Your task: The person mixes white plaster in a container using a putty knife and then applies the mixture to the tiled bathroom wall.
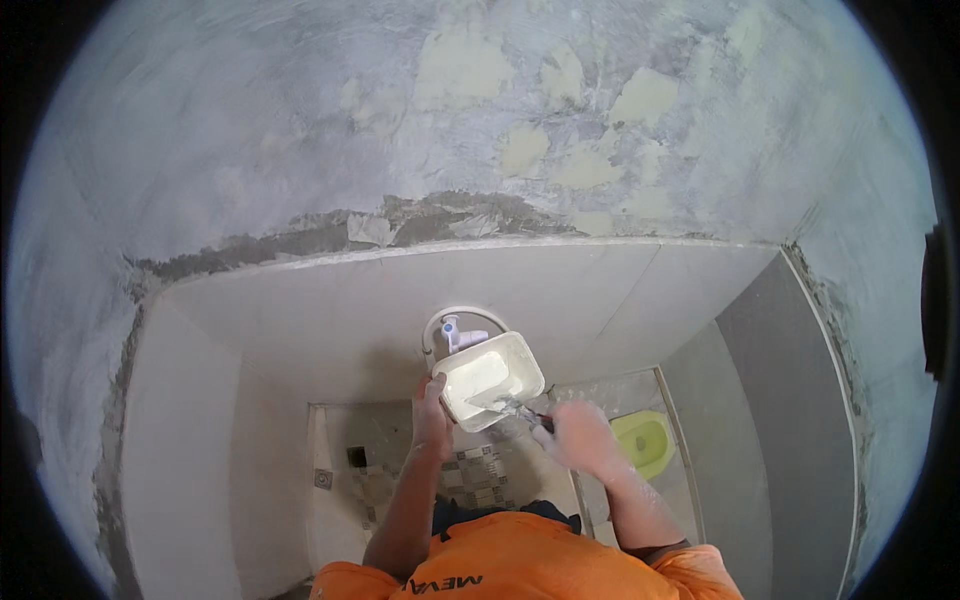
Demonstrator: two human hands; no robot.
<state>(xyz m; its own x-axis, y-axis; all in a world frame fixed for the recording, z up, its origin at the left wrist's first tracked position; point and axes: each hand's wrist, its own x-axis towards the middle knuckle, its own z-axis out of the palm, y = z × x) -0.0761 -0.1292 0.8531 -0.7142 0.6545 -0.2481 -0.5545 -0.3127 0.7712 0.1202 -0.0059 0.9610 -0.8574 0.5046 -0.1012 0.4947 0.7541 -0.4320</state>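
My left hand grips the left side of a white rectangular plastic tub, which is tilted in front of me. A patch of smooth, creamy white paste lies inside it. In my closed right hand is a putty knife with a dark and reddish handle. Its blade reaches over the near edge into the tub, down at the paste. White smears mark my right hand and forearm. The fingers under the tub are hidden from view.
Just behind the tub, a white and blue tap and a curved white hose stick out from the tiled wall. Above the tile edge, the grey wall bears pale patches. A green squat toilet is at the lower right.
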